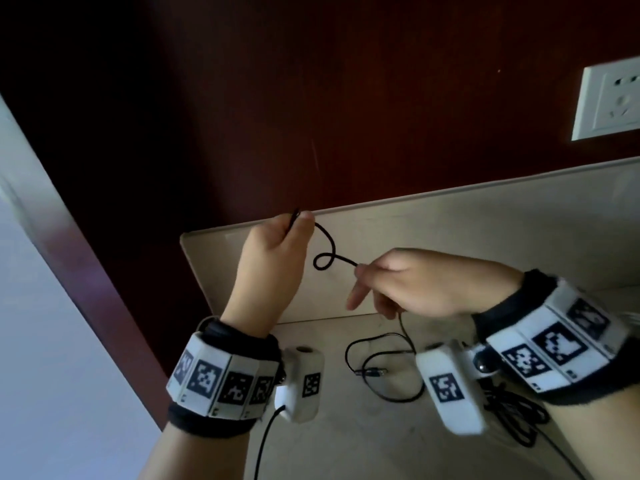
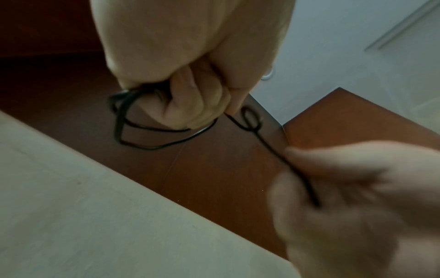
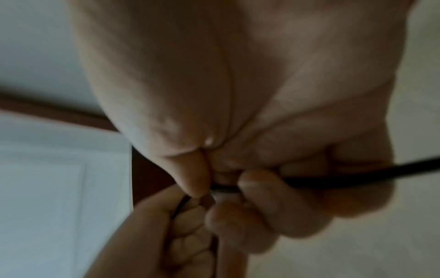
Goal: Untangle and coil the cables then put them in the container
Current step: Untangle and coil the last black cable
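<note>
A thin black cable (image 1: pixel 325 252) runs in the air between my two hands, with a small loop in the middle. My left hand (image 1: pixel 277 244) is raised above the table's back left corner and grips coiled turns of that cable (image 2: pixel 133 127) in its fist. My right hand (image 1: pixel 398 282) pinches the cable (image 2: pixel 302 180) a little to the right and lower, fingers curled round it (image 3: pixel 333 176). From the right hand the cable hangs down to loose loops and a plug (image 1: pixel 374 372) on the beige table (image 1: pixel 450 230). No container shows in any view.
More tangled black cable (image 1: pixel 512 410) lies on the table under my right wrist. A dark red wooden wall panel (image 1: pixel 311 98) stands behind the table, with a white socket (image 1: pixel 609 102) at right. The table's left edge drops off beside my left forearm.
</note>
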Action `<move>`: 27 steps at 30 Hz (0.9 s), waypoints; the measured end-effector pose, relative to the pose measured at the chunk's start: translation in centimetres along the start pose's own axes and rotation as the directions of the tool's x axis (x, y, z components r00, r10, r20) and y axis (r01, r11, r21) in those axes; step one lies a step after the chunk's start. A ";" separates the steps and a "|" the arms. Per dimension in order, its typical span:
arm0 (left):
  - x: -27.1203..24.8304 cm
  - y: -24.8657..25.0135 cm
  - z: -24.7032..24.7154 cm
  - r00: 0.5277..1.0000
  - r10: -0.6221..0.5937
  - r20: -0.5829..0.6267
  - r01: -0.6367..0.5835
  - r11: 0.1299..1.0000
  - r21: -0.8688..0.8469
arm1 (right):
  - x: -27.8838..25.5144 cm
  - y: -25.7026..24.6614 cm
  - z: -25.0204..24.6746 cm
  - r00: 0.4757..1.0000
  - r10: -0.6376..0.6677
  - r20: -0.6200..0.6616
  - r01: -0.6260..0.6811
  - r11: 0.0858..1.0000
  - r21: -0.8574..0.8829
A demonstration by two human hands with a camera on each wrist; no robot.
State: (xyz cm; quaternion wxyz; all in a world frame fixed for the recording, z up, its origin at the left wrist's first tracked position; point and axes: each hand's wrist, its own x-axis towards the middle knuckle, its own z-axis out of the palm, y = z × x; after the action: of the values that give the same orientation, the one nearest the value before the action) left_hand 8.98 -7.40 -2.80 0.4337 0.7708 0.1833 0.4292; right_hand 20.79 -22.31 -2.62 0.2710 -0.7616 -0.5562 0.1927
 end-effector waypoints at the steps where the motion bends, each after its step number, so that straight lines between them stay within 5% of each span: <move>1: 0.0 -0.1 0.2 0.999 0.040 -0.003 -0.040 0.999 0.035 | -0.1 -0.2 -0.1 0.999 -0.030 0.040 0.025 0.993 0.113; 6: 0.0 -0.2 0.3 0.984 0.174 -0.041 -0.166 0.975 0.150 | 0.3 0.2 -0.5 0.993 -0.111 0.028 0.072 0.796 0.601; 11: -0.3 -0.3 0.6 0.970 0.236 -0.049 -0.226 0.960 0.165 | 0.5 -0.1 0.0 0.999 -0.010 -0.033 0.030 0.680 0.733; 14: -0.4 -0.4 1.0 0.975 0.220 -0.044 -0.213 0.969 0.125 | 0.6 -0.9 0.7 0.942 0.033 -0.335 0.162 0.827 0.538; 17: -0.6 -0.3 1.7 0.986 0.168 -0.016 -0.168 0.986 0.019 | 1.4 -1.0 2.7 0.786 -0.109 -0.608 0.211 0.972 0.099; 19: -0.6 -0.4 1.9 0.993 0.120 0.000 -0.120 0.991 -0.060 | 1.5 -1.5 3.8 0.676 -0.192 -0.711 0.220 0.974 -0.053; 20: -0.6 -0.4 1.8 0.995 0.099 -0.005 -0.099 0.991 -0.091 | 1.3 -1.9 4.0 0.668 -0.210 -0.714 0.273 0.962 -0.028; 22: -0.4 -0.6 1.5 0.997 0.077 -0.019 -0.079 0.989 -0.129 | 0.5 -3.3 3.8 0.752 -0.192 -0.630 0.405 0.889 0.212; 24: -0.3 -0.7 1.3 0.997 0.070 -0.017 -0.072 0.990 -0.123 | 0.0 -3.8 3.3 0.820 -0.136 -0.557 0.381 0.855 0.352; 27: -0.4 -0.8 1.5 0.999 0.029 0.015 -0.026 0.989 -0.146 | 0.6 -3.3 3.0 0.838 0.007 -0.546 0.287 0.844 0.452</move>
State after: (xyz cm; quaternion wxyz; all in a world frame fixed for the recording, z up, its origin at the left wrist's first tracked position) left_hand 10.04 -7.99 -4.00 0.4846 0.7431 0.1370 0.4406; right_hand 16.77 -20.34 -2.94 0.6211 -0.6387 -0.4437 0.0971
